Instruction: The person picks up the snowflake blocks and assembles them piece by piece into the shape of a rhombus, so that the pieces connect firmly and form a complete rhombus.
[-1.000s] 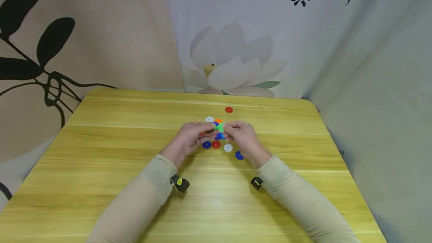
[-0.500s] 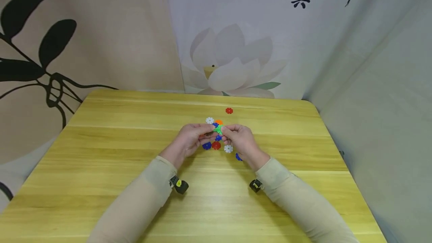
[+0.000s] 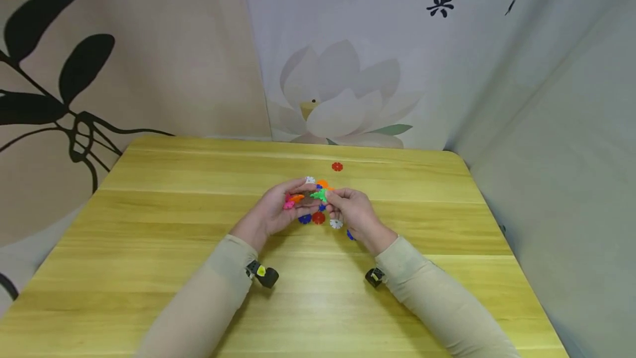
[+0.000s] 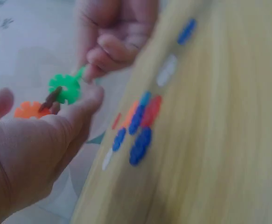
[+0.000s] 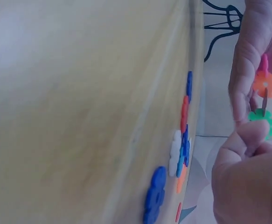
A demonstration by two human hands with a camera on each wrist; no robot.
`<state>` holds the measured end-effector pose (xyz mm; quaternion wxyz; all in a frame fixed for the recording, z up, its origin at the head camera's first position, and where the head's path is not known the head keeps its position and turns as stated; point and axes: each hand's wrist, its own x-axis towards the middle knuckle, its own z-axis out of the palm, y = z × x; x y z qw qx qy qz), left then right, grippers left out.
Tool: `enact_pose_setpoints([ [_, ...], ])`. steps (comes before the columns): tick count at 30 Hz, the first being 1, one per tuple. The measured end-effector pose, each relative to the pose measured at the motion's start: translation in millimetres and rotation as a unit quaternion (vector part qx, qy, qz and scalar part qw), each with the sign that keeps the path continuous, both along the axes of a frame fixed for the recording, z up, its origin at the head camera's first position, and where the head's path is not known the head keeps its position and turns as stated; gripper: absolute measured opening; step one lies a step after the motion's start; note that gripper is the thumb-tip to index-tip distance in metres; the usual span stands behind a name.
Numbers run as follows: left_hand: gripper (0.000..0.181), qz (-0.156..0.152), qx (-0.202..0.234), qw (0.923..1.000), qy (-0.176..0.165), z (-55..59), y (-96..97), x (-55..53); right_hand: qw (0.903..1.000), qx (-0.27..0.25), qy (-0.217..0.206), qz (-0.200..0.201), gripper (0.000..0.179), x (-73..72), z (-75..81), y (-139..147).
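Between the two hands, above the table, hangs a short chain of notched plastic discs slotted together. Its pink disc point(image 3: 289, 204) and orange disc point(image 5: 265, 85) lie by the palm of my left hand point(image 3: 270, 211), whose fingers are spread and relaxed around them. A brown disc point(image 4: 52, 99), seen nearly edge-on, links the orange one to a green disc point(image 4: 66, 88). My right hand point(image 3: 356, 211) pinches the green end between thumb and forefinger. A second green piece point(image 4: 81, 72) shows edge-on at the right fingertips in the left wrist view.
Loose discs lie on the wooden table point(image 3: 174, 247) below and behind the hands: a red disc point(image 3: 337, 166) farthest back, a white disc point(image 3: 336, 224), another red disc point(image 3: 318, 218) and several blue ones. A printed curtain point(image 3: 348, 10) hangs behind the table.
The left thumb and fingers have let go of the green piece and opened, baring the pink and orange discs. The right hand keeps its pinch on the green end.
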<state>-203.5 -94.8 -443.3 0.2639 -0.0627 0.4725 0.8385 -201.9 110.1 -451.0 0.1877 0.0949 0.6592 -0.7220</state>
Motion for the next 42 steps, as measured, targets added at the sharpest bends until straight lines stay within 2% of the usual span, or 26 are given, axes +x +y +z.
enact_pose_setpoints([
  [2,0.058,-0.005,0.062,0.998,-0.014,1.1,-0.7,0.9,1.0,-0.006,-0.002,-0.008,0.02,-1.7,0.4,1.0],
  [5,0.064,-0.015,0.136,0.9898,-0.039,0.5,-1.1,3.1,0.9997,-0.015,-0.004,-0.018,0.023,-4.6,2.0,2.5],
  [8,0.067,-0.033,0.172,0.9834,-0.047,-1.3,-0.9,6.3,0.9997,-0.008,-0.003,-0.023,0.026,-6.5,6.0,4.5],
  [11,0.069,-0.053,0.187,0.9803,-0.037,-3.2,-0.7,8.6,0.999,0.038,0.017,-0.015,0.03,-7.9,11.5,7.1],
  [15,0.065,-0.088,0.17,0.9811,-0.026,-6.1,2.4,9.7,0.9891,0.133,0.062,0.018,0.033,-11.0,17.8,10.5],
  [19,0.055,-0.122,0.092,0.9883,-0.007,-10.1,9.7,11.0,0.9707,0.214,0.093,0.057,0.034,-14.9,21.4,12.1],
  [23,0.049,-0.117,0.031,0.9926,-0.004,-14.6,15.1,12.4,0.9551,0.262,0.105,0.091,0.031,-17.3,24.7,11.4],
  [27,0.048,-0.097,0.03,0.9947,-0.019,-16.2,16.7,12.9,0.945,0.28,0.116,0.123,0.029,-19.0,28.1,10.1],
  [29,0.05,-0.086,0.032,0.9953,-0.029,-16.9,15.3,12.4,0.936,0.299,0.129,0.133,0.034,-20.9,27.3,10.9],
  [32,0.054,-0.064,0.029,0.9966,-0.044,-17.9,11.5,10.6,0.9073,0.356,0.166,0.149,0.037,-24.6,21.7,15.6],
  [36,0.056,-0.017,0.015,0.9981,-0.057,-19.2,6.1,6.1,0.839,0.454,0.219,0.204,0.033,-28.0,7.6,20.3],
  [38,0.056,0.007,0.006,0.9983,-0.057,-19.4,4.5,4.2,0.812,0.477,0.233,0.243,0.039,-28.2,1.6,18.6],
  [40,0.055,0.019,0.003,0.9984,-0.053,-19.5,4.3,2.9,0.7942,0.486,0.243,0.272,0.047,-28.5,-2.5,15.7],
  [42,0.056,0.017,0.006,0.9986,-0.05,-19.2,5.6,2.2,0.7756,0.5,0.258,0.286,0.05,-28.9,-5.1,12.3],
])
